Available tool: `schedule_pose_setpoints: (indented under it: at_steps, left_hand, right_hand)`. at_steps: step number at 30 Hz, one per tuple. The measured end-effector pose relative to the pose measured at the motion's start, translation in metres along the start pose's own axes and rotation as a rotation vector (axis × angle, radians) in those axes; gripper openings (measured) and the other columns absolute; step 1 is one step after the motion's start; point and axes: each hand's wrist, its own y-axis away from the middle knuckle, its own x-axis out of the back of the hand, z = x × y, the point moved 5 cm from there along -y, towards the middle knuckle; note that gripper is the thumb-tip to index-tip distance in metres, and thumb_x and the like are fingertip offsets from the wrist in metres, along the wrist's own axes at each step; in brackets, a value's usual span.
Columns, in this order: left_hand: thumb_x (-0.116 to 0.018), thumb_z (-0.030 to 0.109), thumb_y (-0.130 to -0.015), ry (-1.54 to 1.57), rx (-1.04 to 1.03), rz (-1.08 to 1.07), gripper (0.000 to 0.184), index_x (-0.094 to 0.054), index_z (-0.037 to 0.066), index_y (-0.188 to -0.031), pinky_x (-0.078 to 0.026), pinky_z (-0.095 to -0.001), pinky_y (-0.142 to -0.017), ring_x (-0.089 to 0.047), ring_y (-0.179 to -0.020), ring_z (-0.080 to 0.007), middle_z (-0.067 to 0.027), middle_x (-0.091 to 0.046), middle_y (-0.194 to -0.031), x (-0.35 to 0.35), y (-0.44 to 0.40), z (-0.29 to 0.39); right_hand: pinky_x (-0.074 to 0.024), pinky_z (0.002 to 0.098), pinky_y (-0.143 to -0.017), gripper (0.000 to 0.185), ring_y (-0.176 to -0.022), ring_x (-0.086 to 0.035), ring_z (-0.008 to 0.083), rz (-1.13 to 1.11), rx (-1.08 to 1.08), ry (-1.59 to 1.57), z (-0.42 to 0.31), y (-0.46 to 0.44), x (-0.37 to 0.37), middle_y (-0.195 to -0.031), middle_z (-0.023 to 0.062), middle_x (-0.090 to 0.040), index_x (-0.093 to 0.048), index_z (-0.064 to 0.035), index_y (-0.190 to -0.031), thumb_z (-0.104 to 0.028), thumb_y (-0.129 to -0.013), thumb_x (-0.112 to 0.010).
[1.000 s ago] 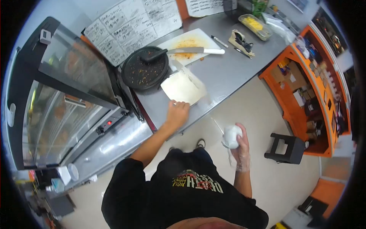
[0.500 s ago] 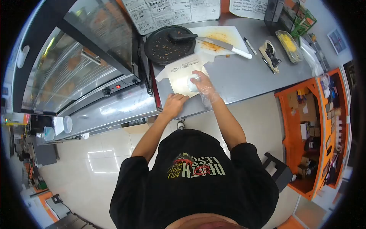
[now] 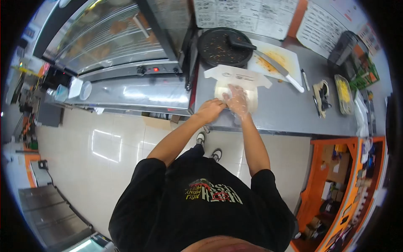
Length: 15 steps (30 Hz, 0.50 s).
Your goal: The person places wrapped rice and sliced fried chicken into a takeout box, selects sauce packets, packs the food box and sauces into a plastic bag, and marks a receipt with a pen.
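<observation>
On the steel counter sits an open cardboard takeaway box (image 3: 221, 90) with a pale inside and a printed lid (image 3: 241, 77) folded back. My right hand (image 3: 238, 101), in a clear plastic glove, reaches down into the box with its fingers stretched and the thumb apart. Whatever lies under the palm is hidden. My bare left hand (image 3: 211, 110) pinches the near left edge of the box. Just behind the lid are a round black pan (image 3: 220, 48) and a white cutting board (image 3: 289, 59) with orange stains.
A white-handled knife (image 3: 277, 67) lies across the board. To the right are a marker (image 3: 305, 80), a black-and-beige item (image 3: 322, 95) and a tray of yellow food (image 3: 345, 94). A glass-fronted display warmer (image 3: 121, 35) stands left. Orange shelving (image 3: 308, 201) is below right.
The view has turned, shifting the counter items rightward. My right hand held a white rounded object above the box; now its fingers are extended inside and that object is not visible. My left hand stays at the edge.
</observation>
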Motion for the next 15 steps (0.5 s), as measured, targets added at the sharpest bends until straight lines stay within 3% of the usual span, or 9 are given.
schedule_pose_setpoints:
  at_steps: [2,4,6,9,11,12,13,14,15]
  left_hand:
    - [-0.061,0.005,-0.079,-0.017,-0.043,0.071,0.029,-0.068,0.006,-0.107,-0.054,-0.0418,-0.092,-0.065,-0.104,-0.0315,-0.0135,-0.070,-0.105,-0.004,0.002,-0.001]
    - [-0.058,0.008,-0.083,-0.020,0.069,-0.031,0.031,-0.066,0.003,-0.112,-0.056,-0.0444,-0.088,-0.066,-0.102,-0.0340,-0.0171,-0.069,-0.103,-0.015,0.001,-0.007]
    - [-0.055,0.009,-0.085,-0.101,0.033,-0.037,0.038,-0.060,0.000,-0.122,-0.059,-0.0468,-0.079,-0.067,-0.098,-0.0366,-0.0210,-0.069,-0.100,-0.019,-0.002,-0.008]
    - [-0.058,0.008,-0.082,-0.074,0.051,-0.029,0.019,-0.070,0.000,-0.094,-0.060,-0.0455,-0.078,-0.072,-0.089,-0.0355,-0.0196,-0.072,-0.092,-0.025,-0.011,-0.008]
    - [-0.059,0.012,-0.083,-0.107,0.033,0.165,0.017,-0.072,0.004,-0.090,-0.059,-0.0435,-0.075,-0.072,-0.083,-0.0326,-0.0152,-0.072,-0.086,-0.022,-0.003,-0.008]
    - [-0.057,0.013,-0.087,0.258,0.097,0.147,0.021,-0.070,0.004,-0.100,-0.056,-0.0453,-0.086,-0.068,-0.096,-0.0333,-0.0158,-0.070,-0.098,-0.029,-0.004,-0.021]
    - [-0.056,0.012,-0.089,0.209,-0.073,0.292,0.023,-0.066,0.004,-0.108,-0.052,-0.0457,-0.092,-0.064,-0.106,-0.0344,-0.0169,-0.066,-0.109,-0.011,0.017,-0.023]
    - [-0.056,0.012,-0.091,0.149,-0.248,0.423,0.028,-0.063,0.003,-0.116,-0.049,-0.0461,-0.098,-0.059,-0.115,-0.0354,-0.0179,-0.062,-0.120,0.009,0.047,-0.022]
    - [-0.058,0.011,-0.089,0.188,-0.167,0.437,0.033,-0.061,0.003,-0.121,-0.047,-0.0455,-0.100,-0.056,-0.120,-0.0348,-0.0183,-0.058,-0.125,0.019,0.078,-0.029]
  right_hand:
    - [-0.0452,0.0522,-0.101,0.047,-0.117,-0.058,0.0419,-0.005,0.018,-0.053,-0.015,0.006,0.011,-0.126,0.0222,-0.063,-0.064,-0.0102,-0.129,-0.033,-0.088,-0.068]
    - [-0.0453,0.0519,-0.103,0.055,-0.120,-0.056,0.0424,0.096,0.067,-0.019,0.005,0.002,-0.011,-0.130,0.0226,-0.061,-0.061,-0.0118,-0.132,-0.039,-0.085,-0.071]
    - [-0.0454,0.0537,-0.103,0.058,-0.124,-0.054,0.0433,-0.017,-0.111,0.086,0.015,0.003,-0.014,-0.132,0.0255,-0.059,-0.057,-0.0133,-0.137,-0.040,-0.087,-0.066]
    - [-0.0442,0.0544,-0.105,0.061,-0.124,-0.053,0.0468,-0.123,-0.201,0.128,0.007,-0.003,-0.004,-0.134,0.0290,-0.056,-0.054,-0.0150,-0.141,-0.038,-0.086,-0.064]
    - [-0.0432,0.0530,-0.105,0.060,-0.122,-0.054,0.0421,-0.010,-0.068,0.155,0.034,-0.010,-0.028,-0.130,0.0234,-0.060,-0.056,-0.0102,-0.138,-0.034,-0.084,-0.065]
    - [-0.0427,0.0527,-0.105,0.060,-0.124,-0.053,0.0411,-0.026,-0.097,0.253,0.041,-0.014,-0.036,-0.133,0.0210,-0.060,-0.055,-0.0097,-0.138,-0.035,-0.084,-0.065]
    - [-0.0425,0.0520,-0.106,0.059,-0.128,-0.051,0.0406,-0.123,-0.073,0.310,0.036,-0.018,-0.035,-0.138,0.0194,-0.058,-0.054,-0.0108,-0.140,-0.035,-0.087,-0.064]
    - [-0.0431,0.0536,-0.105,0.048,-0.126,-0.055,0.0376,0.028,0.081,0.366,0.080,-0.023,-0.067,-0.136,0.0166,-0.060,-0.059,-0.0134,-0.135,-0.033,-0.091,-0.062]
    - [-0.0447,0.0550,-0.103,0.033,-0.120,-0.060,0.0336,0.022,0.210,0.515,0.134,-0.035,-0.101,-0.131,0.0125,-0.065,-0.067,-0.0129,-0.122,-0.029,-0.094,-0.059]
